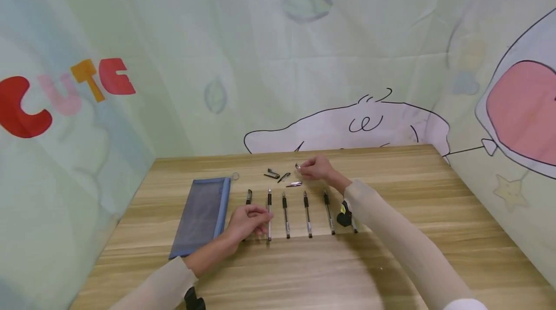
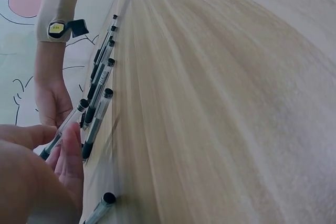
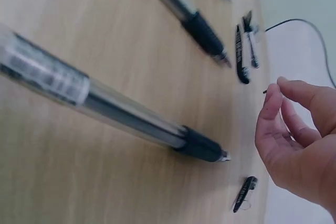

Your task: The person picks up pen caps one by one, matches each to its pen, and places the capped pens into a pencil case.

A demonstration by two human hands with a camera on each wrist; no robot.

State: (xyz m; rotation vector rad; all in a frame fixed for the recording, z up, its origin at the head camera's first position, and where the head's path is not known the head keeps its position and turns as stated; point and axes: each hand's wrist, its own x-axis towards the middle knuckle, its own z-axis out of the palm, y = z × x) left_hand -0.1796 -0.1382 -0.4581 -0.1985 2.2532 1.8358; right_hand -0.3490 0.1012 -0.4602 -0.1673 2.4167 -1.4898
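My left hand (image 1: 248, 220) pinches a clear gel pen (image 1: 269, 200) between thumb and fingers, its tip pointing away from me. The left wrist view has this pen (image 2: 70, 118) tilted, black end up. Farther back, my right hand (image 1: 319, 169) pinches a small pen cap (image 1: 297, 166) at its fingertips. In the right wrist view only a dark end of that cap (image 3: 265, 92) pokes past the fingers. To the right of the held pen, several uncapped pens (image 1: 307, 213) lie in a row. A capped pen (image 1: 249, 196) lies on its left, partly behind my left hand.
Several loose caps (image 1: 284, 177) lie on the wooden table (image 1: 304, 276) beyond the pens. A blue mesh zip pouch (image 1: 201, 216) lies flat at the left, its ring pull (image 1: 235, 176) at the far corner. Printed cloth (image 1: 195, 49) hangs behind the table.
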